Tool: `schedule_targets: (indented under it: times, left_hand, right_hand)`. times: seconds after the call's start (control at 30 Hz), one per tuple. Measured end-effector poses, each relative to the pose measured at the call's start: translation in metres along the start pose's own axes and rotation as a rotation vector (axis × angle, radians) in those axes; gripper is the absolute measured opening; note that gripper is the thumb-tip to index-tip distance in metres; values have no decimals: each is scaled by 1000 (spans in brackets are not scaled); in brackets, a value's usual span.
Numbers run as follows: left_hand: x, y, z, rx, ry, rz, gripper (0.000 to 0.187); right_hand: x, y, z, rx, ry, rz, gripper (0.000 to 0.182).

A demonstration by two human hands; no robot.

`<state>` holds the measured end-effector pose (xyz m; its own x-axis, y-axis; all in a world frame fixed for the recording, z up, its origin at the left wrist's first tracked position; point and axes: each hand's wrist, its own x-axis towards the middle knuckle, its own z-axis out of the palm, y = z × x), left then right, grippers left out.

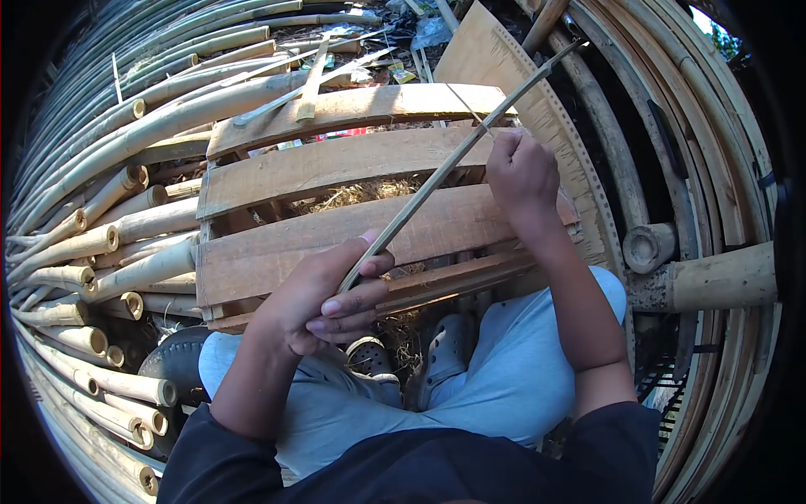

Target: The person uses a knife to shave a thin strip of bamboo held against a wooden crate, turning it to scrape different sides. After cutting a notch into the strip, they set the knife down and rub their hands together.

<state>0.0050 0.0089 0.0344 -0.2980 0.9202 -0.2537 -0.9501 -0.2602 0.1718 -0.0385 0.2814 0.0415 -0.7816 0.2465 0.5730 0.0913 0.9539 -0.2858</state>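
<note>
A long, narrow bamboo strip (449,164) slants from the lower left to the upper right across the slatted wooden bench. My left hand (334,290) is closed round its lower end, thumb on top and fingers curled beneath. Close to the upper half of the strip, my right hand (525,176) is closed in a pinch. From its fingertips a thin sliver (463,102) runs up and left, crossing the strip; whether it is a bamboo fibre or a thin blade's edge is hard to see. The bench's planks (336,245) lie under both hands, before my knees.
Stacked bamboo poles (151,223) fill the left side, their cut ends toward the bench. Loose split pieces (313,80) lie on the far plank. A plywood sheet (478,55) leans at the back right. Thick bamboo (722,277) and long slats (709,126) stand close on the right.
</note>
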Motion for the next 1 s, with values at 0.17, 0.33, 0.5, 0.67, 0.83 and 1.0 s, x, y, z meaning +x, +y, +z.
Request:
schedule_targets:
  times: [0.17, 0.33, 0.5, 0.67, 0.83, 1.0]
  left_hand:
    - [-3, 3, 10, 148, 105, 30, 38]
    - [-4, -2, 11, 181, 118, 31, 40]
    - [-5, -2, 10, 270, 190, 64, 40]
    - [-1, 2, 4, 221, 106, 65, 40]
    - [-9, 8, 15, 748, 255, 130, 31]
    - [-12, 5, 15, 1021, 350, 161, 43]
  right_hand:
    - [-45, -33, -16, 198, -181, -305, 45]
    - [7, 3, 0, -102, 74, 19, 40]
    - [-40, -25, -8, 143, -99, -237, 41]
    - [-2, 2, 2, 17, -19, 6, 44]
    - [-42, -36, -23, 126, -161, -178, 45]
    - [-47, -16, -25, 185, -184, -169, 46]
